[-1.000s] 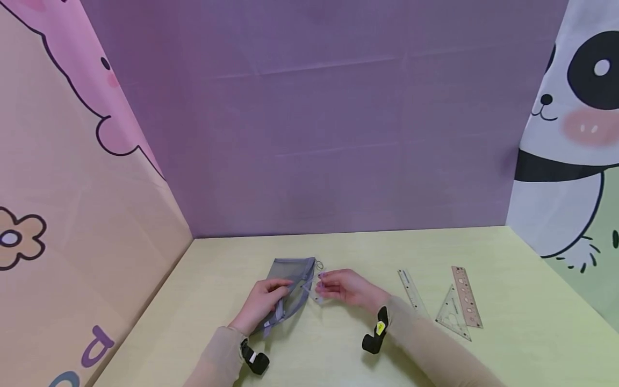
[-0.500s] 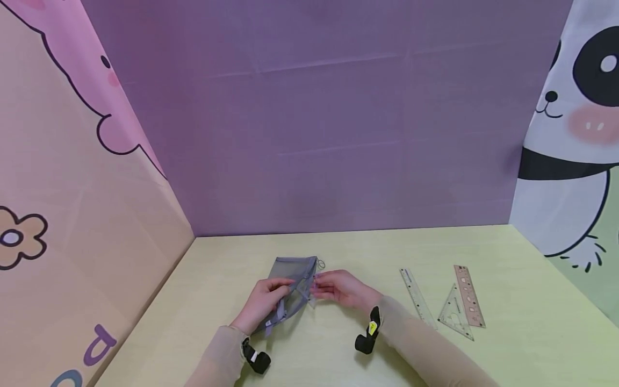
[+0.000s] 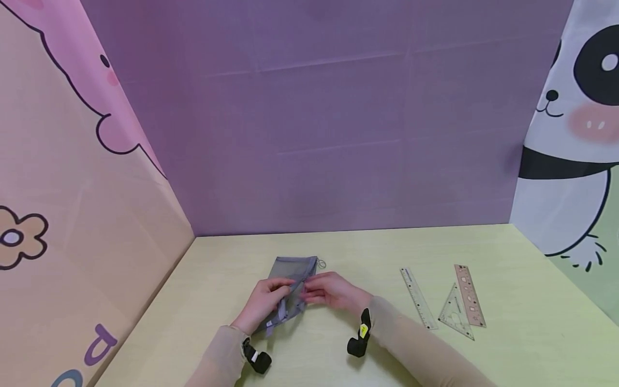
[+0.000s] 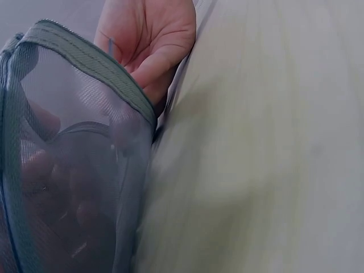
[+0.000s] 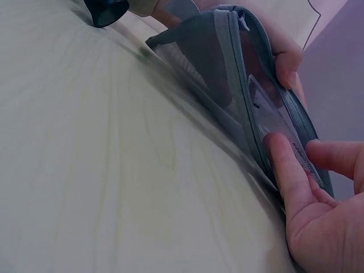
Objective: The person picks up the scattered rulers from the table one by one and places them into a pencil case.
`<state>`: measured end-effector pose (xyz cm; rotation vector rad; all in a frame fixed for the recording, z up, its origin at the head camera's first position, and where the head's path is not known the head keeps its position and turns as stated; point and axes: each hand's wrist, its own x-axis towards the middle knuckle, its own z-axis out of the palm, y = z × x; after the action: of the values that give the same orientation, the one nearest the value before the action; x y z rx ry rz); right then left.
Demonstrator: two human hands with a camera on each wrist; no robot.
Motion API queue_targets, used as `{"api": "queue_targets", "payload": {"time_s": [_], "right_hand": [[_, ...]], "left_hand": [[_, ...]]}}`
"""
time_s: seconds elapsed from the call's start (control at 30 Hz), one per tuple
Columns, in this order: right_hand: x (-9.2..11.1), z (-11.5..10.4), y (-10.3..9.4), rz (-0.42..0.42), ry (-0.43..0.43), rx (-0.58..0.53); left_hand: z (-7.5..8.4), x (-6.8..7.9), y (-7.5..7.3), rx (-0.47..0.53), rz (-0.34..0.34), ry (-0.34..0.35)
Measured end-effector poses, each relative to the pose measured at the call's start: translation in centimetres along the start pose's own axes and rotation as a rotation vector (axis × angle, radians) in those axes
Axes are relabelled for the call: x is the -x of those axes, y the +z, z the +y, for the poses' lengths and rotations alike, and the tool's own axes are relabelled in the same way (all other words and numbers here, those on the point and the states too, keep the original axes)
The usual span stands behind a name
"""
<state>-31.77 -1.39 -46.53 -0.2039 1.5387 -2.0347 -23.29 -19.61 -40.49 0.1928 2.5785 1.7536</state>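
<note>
A grey-blue mesh zipper pouch (image 3: 295,265) lies tilted on the table, its zipped mouth spread towards the right. My left hand (image 3: 263,302) grips its near-left side, thumb on top. My right hand (image 3: 336,293) is at the mouth, with fingertips inside it, pinching a clear plastic piece with printed marks (image 5: 268,116). Most of that piece is inside the pouch, so its full outline is hidden. In the left wrist view, my right palm (image 4: 148,40) shows beyond the pouch's zipper edge (image 4: 85,60).
To the right on the table lie a clear ruler (image 3: 418,298), a clear set square (image 3: 456,314) and a pink stencil ruler (image 3: 469,295). A purple cloth wall (image 3: 309,118) stands behind the table, with printed panels on both sides.
My right hand has moved left, carrying the clear piece from outside the pouch into its mouth. My left hand keeps its grip on the pouch.
</note>
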Motion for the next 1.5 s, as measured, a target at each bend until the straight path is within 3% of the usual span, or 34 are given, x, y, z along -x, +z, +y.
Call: {"api": "queue_targets", "payload": {"time_s": [0.17, 0.4, 0.53, 0.73, 0.8, 1.13, 1.5], "right_hand": [[-0.2, 0.2, 0.6, -0.004, 0.014, 0.009], [-0.1, 0.2, 1.4, -0.023, 0.030, 0.047], [-0.1, 0.1, 1.6, -0.047, 0.048, 0.072], [0.1, 0.1, 1.5, -0.079, 0.072, 0.088], [0.2, 0.2, 1.5, -0.085, 0.072, 0.094], [0.2, 0.1, 2.0, -0.072, 0.074, 0.154], [0.0, -0.1, 2.6, -0.060, 0.052, 0.310]], "left_hand": [[-0.1, -0.1, 0.0, -0.002, -0.003, -0.005], [-3.1, -1.6, 0.4, 0.002, 0.036, -0.022], [-4.0, -2.1, 0.4, 0.007, 0.041, -0.014], [-4.0, -2.2, 0.5, -0.005, 0.036, -0.008], [-3.1, -1.7, 0.5, -0.013, 0.034, -0.011], [-4.2, -2.2, 0.5, 0.004, 0.043, -0.019], [-3.6, -2.1, 0.4, 0.004, 0.030, -0.026]]}}
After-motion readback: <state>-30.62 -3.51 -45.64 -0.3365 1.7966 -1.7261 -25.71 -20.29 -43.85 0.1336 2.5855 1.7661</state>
